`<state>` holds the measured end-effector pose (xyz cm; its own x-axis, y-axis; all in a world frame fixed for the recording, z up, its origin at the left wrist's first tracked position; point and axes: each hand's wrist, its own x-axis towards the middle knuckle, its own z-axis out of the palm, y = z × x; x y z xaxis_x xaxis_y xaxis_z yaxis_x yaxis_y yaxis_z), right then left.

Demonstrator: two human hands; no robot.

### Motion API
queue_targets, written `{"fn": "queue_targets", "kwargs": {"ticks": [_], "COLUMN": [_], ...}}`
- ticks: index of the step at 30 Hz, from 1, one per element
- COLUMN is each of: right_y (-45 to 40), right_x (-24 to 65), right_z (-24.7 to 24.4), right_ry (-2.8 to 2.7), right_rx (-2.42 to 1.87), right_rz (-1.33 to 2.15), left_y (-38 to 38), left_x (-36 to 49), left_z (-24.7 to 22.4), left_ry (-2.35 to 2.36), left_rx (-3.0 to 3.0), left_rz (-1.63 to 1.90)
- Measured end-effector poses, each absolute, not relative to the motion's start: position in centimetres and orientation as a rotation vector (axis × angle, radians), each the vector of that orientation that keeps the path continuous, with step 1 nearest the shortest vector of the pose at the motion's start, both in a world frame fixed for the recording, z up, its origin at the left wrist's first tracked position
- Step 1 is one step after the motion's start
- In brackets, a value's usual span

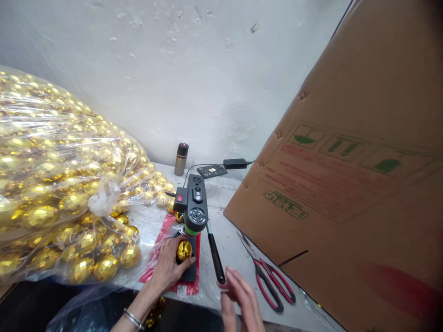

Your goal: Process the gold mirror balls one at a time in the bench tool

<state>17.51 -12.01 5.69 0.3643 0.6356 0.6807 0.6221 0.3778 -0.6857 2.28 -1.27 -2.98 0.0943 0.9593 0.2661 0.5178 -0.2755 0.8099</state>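
Note:
My left hand (169,265) is closed around a shiny gold faceted ball (184,250), thumb on its right side. The ball sits directly below the head of a small black bench press (196,203) with a green ring, on its dark base (188,275). A long lever with a black handle (216,258) slopes down from the press toward me. At the lower end of that handle is my right hand (240,299), its fingers stretched and the thumb apart. A fingertip seems to touch the handle's tip, but the hand is not wrapped round it.
A large clear bag of gold balls (62,152) fills the left side. At right stands a big cardboard box (346,161), with red-handled scissors (273,281) beside it. A spray can (181,159), a phone (212,171) and a power adapter (235,163) are near the wall.

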Motion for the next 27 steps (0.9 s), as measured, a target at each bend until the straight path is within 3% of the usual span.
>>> {"fn": "queue_targets", "kwargs": {"ticks": [5,9,19,27], "right_y": [-7.7,-5.3,-4.9,-4.5], "right_x": [17.3,16.9,15.2,13.4], "right_z": [10.0,11.7,6.8,6.6], "right_ry": [-1.497,-1.708,-1.52,-1.284], "right_rx": [-0.923,-0.83,-0.84,-0.862], "right_rz": [-0.206,-0.158,-0.172,-0.213], "left_y": [-1.1,-1.2,-1.7,-1.7], "left_x": [2.4,2.5,2.9,3.0], "left_z": [-3.1,-3.4,-3.1,-3.1], "left_ry": [1.478,1.485,1.493,1.503], "left_rx": [1.864,1.856,1.816,1.816], "left_rz": [1.076,1.083,1.087,1.078]}}
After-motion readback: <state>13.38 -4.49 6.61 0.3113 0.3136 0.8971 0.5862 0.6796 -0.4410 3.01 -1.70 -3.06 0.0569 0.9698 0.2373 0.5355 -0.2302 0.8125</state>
